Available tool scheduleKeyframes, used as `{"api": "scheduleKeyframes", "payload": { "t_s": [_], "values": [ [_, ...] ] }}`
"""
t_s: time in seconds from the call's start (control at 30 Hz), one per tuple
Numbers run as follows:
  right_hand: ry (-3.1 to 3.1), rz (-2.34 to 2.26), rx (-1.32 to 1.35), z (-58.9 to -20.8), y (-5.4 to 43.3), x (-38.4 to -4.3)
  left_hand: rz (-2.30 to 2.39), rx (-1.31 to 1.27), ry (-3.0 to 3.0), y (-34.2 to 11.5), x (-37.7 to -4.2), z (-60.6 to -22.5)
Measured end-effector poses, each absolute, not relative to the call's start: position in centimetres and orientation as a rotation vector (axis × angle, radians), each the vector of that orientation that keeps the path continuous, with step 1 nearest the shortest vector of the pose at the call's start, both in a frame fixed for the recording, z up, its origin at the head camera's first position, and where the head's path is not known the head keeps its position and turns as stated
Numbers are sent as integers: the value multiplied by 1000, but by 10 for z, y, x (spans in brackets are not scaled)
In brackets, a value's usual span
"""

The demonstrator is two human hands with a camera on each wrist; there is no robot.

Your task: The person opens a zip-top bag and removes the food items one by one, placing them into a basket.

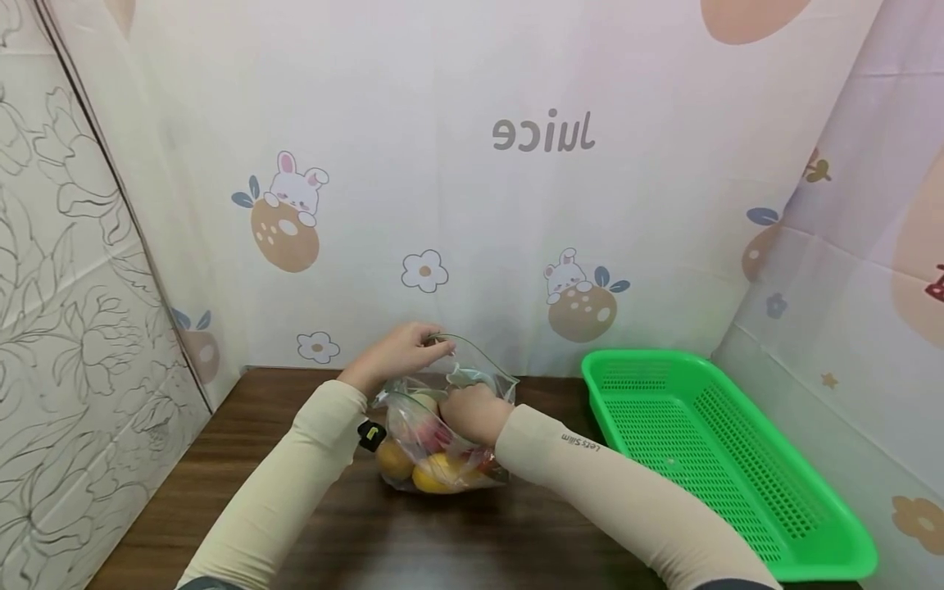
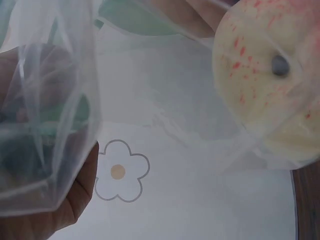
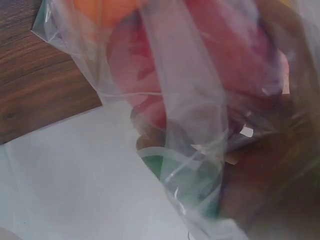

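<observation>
A clear plastic zip bag full of several fruits stands on the table. My left hand grips the bag's rim at its upper left, holding the mouth up. Through the mouth reaches my right hand, its fingers curled around a red fruit seen through the plastic in the right wrist view. Low in the bag lie a yellow fruit and an orange-brown one. A pale, red-speckled fruit with a dark stem spot shows large in the left wrist view.
A green perforated plastic basket stands on the right of the dark wooden table. Printed white curtains rise directly behind the table and along both sides.
</observation>
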State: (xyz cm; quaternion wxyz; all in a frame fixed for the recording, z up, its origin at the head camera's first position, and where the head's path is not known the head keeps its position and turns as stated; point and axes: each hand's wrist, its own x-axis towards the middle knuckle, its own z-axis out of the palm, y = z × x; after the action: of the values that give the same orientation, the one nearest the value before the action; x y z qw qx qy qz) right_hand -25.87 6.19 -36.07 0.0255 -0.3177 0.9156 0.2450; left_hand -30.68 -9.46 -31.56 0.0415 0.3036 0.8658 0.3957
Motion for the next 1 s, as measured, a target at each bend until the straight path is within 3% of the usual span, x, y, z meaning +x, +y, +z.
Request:
{"api": "scheduleKeyframes", "payload": {
  "t_s": [1.0],
  "values": [
    [2592,537,-1157,-309,77,-251,1202,961,2691,-101,-305,-315]
  ]
}}
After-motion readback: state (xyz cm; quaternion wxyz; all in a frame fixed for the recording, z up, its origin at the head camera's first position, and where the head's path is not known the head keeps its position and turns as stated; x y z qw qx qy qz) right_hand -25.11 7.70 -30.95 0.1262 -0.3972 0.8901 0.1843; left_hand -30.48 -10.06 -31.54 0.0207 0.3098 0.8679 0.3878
